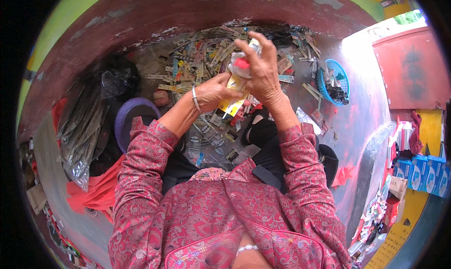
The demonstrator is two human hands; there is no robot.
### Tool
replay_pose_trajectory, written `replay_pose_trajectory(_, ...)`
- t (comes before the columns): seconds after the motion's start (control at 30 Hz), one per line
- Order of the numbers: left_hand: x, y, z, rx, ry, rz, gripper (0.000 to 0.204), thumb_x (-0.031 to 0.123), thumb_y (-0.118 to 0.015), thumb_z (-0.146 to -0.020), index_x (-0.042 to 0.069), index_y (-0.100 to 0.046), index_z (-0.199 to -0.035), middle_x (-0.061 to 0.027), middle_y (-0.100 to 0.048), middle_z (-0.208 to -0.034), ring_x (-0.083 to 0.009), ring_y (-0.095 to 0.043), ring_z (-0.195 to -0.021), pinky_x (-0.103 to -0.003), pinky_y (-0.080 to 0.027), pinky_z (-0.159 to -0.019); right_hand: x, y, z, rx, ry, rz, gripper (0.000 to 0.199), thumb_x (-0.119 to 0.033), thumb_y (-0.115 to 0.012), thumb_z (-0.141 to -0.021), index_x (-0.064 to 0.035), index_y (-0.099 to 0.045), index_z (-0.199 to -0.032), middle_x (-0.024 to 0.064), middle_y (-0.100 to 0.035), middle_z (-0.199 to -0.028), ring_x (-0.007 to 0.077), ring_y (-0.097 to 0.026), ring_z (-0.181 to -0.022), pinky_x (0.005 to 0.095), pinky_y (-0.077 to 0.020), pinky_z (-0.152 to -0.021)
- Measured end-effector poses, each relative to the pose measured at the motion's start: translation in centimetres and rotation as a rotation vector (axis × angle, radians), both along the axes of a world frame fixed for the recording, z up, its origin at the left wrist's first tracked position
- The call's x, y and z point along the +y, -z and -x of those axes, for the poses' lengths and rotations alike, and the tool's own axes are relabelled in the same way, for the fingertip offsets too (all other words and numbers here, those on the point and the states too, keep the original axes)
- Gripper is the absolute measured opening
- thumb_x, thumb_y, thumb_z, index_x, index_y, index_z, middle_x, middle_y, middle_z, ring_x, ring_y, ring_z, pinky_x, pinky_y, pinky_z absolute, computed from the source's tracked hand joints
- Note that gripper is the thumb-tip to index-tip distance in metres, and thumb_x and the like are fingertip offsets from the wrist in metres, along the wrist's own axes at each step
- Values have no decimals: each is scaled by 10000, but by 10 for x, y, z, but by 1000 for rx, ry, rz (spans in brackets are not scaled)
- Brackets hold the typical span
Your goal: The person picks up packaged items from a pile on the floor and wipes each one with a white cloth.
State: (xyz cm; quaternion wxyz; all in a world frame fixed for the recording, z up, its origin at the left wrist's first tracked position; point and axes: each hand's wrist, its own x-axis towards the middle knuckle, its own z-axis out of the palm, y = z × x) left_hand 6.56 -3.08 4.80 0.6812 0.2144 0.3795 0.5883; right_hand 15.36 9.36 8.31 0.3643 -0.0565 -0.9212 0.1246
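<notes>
In front of my chest, above the floor, I hold a yellow blister-pack card [233, 108] tilted upward. A whitish plastic bubble with a red piece [241, 63] shows on its upper part; what the red piece is, I cannot tell. My left hand [213, 94], with a bangle at the wrist, pinches the card's left edge. On the other side my right hand [264, 74] grips it, thumb low on the card and fingers bent over its upper end. Below the card lie several red pieces [245, 110], partly hidden by my hands.
A heap of flat packaging cards [197, 57] covers the floor ahead, against the red wall. To the left stand a purple basin [123, 123] and dark plastic bags [89, 123], with red cloth [96, 189] nearer. A blue basket [346, 81] with black pieces stands at right, blue boxes [420, 175] beyond.
</notes>
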Motion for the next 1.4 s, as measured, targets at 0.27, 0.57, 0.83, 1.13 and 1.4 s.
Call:
replay_pose_trajectory(0.27, -7, -11, -6, -99, 174, -67, 543, 67, -619, -734, 21, -358, -1209, -180, -568, -1013, -122, -587, -678, -228, -512, -583, 64, 9, -15, 60, 375, 158, 368, -111, -632, -640, -119, -545, -997, 121, -576, -949, 288, -575, -798, 373, -470, -654)
replay_pose_trajectory(0.57, 1, 8, 0, -66, -17, -22, 431, 58, -621, -729, 32, -454, -1125, -101, -566, -1021, -139, -587, -783, -259, -507, -663, -1, -10, -13, 79, -18, 226, 215, -89, -616, -630, -94, -593, -843, 81, -589, -836, 224, -602, -739, 312, -486, -626)
replay_pose_trajectory(0.83, -14, -4, 2, -87, 83, -24, 561, 60, -660, -690, 8, -383, -1175, -168, -565, -1002, -172, -600, -770, -275, -514, -647, 45, 1, -13, -18, 496, -124, 263, -113, -645, -591, -91, -581, -846, 84, -505, -890, 264, -564, -726, 360, -472, -571)
replay_pose_trajectory(1.13, -7, -11, 9, -277, 24, -206, 565, 51, -618, -666, -26, -384, -1175, -124, -567, -920, -145, -572, -681, -268, -510, -553, 50, 5, -30, -138, -254, 1868, 374, -166, -574, -790, 16, -491, -1105, 107, -608, -847, 168, -605, -674, 252, -504, -603)
replay_pose_trajectory(1.4, -4, -6, -6, -572, 189, -230, 492, 109, -592, -640, -86, -400, -1049, -152, -528, -738, -177, -539, -525, -240, -450, -415, 26, 4, -8, -102, -803, 1940, 345, -168, -638, -726, 16, -541, -1002, 69, -590, -869, 146, -582, -678, 235, -474, -596)
